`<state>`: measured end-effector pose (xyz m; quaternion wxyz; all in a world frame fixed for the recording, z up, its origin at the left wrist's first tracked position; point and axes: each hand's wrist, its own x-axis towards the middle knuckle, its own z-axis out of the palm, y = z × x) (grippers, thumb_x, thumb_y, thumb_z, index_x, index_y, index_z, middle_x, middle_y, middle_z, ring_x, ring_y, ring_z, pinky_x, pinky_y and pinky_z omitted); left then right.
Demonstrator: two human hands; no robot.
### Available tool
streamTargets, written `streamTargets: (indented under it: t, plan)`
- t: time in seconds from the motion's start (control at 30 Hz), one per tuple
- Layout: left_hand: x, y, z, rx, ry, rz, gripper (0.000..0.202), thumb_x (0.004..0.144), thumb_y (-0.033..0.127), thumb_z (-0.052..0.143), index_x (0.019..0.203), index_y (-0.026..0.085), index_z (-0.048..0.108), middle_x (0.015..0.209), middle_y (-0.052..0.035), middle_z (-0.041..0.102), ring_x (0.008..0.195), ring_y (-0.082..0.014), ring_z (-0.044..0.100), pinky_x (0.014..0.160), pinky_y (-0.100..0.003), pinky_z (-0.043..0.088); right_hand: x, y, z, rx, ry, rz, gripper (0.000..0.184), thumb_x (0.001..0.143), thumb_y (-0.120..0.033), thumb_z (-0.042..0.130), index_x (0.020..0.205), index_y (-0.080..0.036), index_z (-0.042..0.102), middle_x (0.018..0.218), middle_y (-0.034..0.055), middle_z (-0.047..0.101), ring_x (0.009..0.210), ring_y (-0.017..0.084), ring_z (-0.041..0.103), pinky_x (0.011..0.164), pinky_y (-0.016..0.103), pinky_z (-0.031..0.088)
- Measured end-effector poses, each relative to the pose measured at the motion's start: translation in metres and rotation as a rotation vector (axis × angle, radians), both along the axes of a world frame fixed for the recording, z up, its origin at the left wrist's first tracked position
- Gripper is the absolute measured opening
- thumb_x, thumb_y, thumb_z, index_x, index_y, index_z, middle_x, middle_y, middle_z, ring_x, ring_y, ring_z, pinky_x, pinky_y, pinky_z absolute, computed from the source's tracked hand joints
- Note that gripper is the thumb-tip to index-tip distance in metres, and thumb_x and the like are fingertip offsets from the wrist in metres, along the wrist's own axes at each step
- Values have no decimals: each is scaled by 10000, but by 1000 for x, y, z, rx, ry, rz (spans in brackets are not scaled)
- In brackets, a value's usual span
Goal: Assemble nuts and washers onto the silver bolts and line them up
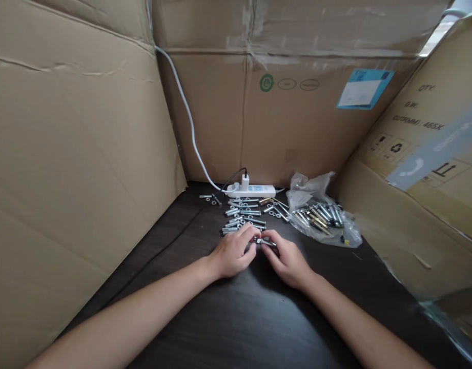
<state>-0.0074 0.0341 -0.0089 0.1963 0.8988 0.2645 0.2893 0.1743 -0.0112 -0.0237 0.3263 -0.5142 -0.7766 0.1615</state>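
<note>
My left hand (234, 252) and my right hand (285, 259) meet over the dark table (236, 318), fingers pinched together on one silver expansion bolt (263, 241) held between them. Just beyond my fingers lies a pile of several similar silver bolts (243, 215). To the right of the pile a clear plastic bag (320, 210) holds more bolts, silver and gold-coloured.
Large cardboard boxes wall the table: one on the left (74, 169), one at the back (293, 102), one leaning on the right (424, 179). A white power strip (253, 190) with a plugged charger and white cable (189, 118) lies at the back.
</note>
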Motion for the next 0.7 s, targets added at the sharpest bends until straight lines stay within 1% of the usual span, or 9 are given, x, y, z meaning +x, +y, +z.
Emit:
streamTargets:
  t: [0.23, 0.37, 0.5, 0.63, 0.7]
  plan:
    - [0, 2, 1, -36, 22, 8, 187, 822, 148, 431, 999, 191, 469, 918, -29, 527, 785, -146, 507, 698, -255, 413, 1, -2, 1, 27, 34, 6, 202, 899, -290, 427, 1072, -225, 507, 852, 24, 659, 677, 155, 602, 640, 252, 435]
    - [0, 2, 2, -71, 31, -9, 128, 839, 194, 426, 946, 187, 495, 893, -27, 535, 765, -148, 506, 690, -258, 410, 1, -4, 2, 41, 29, -9, 194, 894, -305, 436, 1046, -215, 516, 813, 20, 656, 641, 149, 595, 601, 245, 427]
    - [1, 3, 1, -73, 36, 16, 118, 863, 232, 414, 891, 184, 518, 847, -21, 551, 756, -149, 515, 694, -260, 409, 2, -4, 3, 44, 16, -5, 191, 887, -311, 444, 1031, -215, 526, 780, 16, 649, 613, 142, 578, 598, 246, 429]
    - [2, 3, 1, -42, 66, -2, 174, 896, 252, 385, 808, 178, 517, 797, -14, 543, 743, -141, 508, 688, -251, 402, 2, -3, 2, 75, 52, 6, 179, 852, -327, 506, 984, -211, 543, 764, 11, 641, 607, 130, 574, 579, 227, 434]
    - [2, 3, 1, -40, 74, -17, 212, 911, 261, 361, 791, 177, 514, 795, -15, 540, 744, -139, 509, 695, -251, 403, 2, -2, 0, 90, 66, 7, 170, 834, -310, 526, 967, -207, 550, 740, 5, 637, 590, 122, 570, 568, 219, 438]
